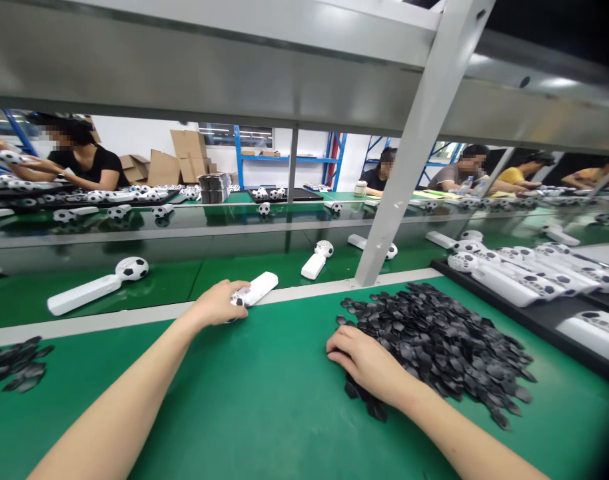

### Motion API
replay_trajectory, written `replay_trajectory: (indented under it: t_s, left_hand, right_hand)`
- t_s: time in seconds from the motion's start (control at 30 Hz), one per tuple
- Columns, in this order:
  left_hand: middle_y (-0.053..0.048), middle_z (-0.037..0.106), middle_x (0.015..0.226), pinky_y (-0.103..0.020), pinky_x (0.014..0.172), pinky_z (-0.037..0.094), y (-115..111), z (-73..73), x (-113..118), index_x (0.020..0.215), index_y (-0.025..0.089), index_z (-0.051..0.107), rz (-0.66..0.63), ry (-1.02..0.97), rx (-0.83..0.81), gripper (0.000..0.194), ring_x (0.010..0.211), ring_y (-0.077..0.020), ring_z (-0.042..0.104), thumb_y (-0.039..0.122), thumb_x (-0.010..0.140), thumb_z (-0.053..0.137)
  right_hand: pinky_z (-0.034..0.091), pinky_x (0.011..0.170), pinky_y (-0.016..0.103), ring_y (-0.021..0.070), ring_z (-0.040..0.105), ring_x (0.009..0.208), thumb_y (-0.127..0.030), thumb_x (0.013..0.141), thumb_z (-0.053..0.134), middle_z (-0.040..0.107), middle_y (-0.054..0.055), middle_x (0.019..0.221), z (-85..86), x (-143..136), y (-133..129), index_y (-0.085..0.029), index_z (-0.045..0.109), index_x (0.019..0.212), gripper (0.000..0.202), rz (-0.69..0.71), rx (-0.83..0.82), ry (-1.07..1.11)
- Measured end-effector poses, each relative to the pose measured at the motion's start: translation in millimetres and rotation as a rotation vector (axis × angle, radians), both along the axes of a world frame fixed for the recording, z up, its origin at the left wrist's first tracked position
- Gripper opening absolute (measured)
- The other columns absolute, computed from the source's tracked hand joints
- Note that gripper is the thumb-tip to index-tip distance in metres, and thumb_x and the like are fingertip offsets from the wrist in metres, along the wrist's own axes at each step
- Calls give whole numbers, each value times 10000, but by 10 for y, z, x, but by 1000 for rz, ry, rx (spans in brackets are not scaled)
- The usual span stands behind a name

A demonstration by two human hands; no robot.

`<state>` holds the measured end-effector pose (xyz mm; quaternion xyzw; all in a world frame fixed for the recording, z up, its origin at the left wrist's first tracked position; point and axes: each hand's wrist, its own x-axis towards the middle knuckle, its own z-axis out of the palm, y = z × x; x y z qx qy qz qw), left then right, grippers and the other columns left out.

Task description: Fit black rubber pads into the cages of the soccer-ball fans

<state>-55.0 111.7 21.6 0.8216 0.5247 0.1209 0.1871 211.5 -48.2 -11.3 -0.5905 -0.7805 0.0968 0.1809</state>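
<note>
My left hand [219, 303] is closed round the ball end of a white football-headed device [262, 289], whose handle points up and right over the metal rail [179, 309]. My right hand [357, 357] rests at the left edge of a large pile of black flat pieces [434, 333], its fingers curled. Whether its fingertips hold a piece is hidden. The pile lies on the green table [264, 400]. On the green belt [174, 273] beyond the rail are more such devices, one at the left [89, 291] and one near the middle [317, 260].
A slanted metal post [404, 153] rises from the rail. A black tray [539, 320] of white devices stands at the right. A smaller black pile [17, 367] lies at the far left. People [84, 157] sit across the belt; a beam [209, 73] spans overhead.
</note>
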Motion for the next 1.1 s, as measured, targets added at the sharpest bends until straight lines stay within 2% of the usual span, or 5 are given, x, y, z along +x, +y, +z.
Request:
replay_trajectory:
  t_s: [0.27, 0.43, 0.7, 0.93, 1.1]
  left_hand:
    - [-176, 474, 1171, -401, 941, 355, 291, -266, -194, 1232, 90, 443, 378, -160, 243, 590, 1153, -316, 407, 461, 774, 435]
    - [-128, 402, 1279, -381, 972, 345, 247, -490, -68, 1325, 172, 325, 253, -157, 258, 711, 1188, -288, 388, 379, 694, 579]
    - [-123, 286, 1374, -460, 1000, 299, 54, -502, 182, 1271, 213, 395, 158, -175, 354, 609, 1267, -324, 243, 302, 700, 588]
    - [-120, 331, 1341, -449, 1017, 297, 50, -572, 167, 1287, 203, 374, 110, -250, 348, 600, 1248, -305, 280, 260, 720, 561]
    - [-113, 347, 1334, -439, 1011, 322, -90, -350, 348, 1224, 185, 437, 116, -347, 343, 476, 1247, -284, 295, 280, 766, 524]
  right_hand:
    - [444, 787, 311, 178, 538, 874, -136, 861, 426, 582, 35, 895, -57, 8, 2, -210, 585, 928, 188, 4, 3, 10]
    - [444, 770, 289, 164, 538, 849, -141, 869, 415, 580, 29, 883, -98, 1, 27, -209, 581, 899, 181, 17, 21, 68]
    - [414, 686, 290, 179, 500, 790, -102, 879, 359, 553, 51, 838, -13, -173, -87, -207, 605, 911, 269, 114, 78, -126]
    - [419, 718, 250, 147, 509, 799, -101, 845, 434, 543, 10, 843, -66, -193, -68, -202, 527, 840, 137, 72, -31, 71]
    - [412, 716, 246, 148, 499, 807, -66, 843, 397, 534, 16, 844, -68, -200, -72, -198, 526, 796, 190, 111, -26, 78]
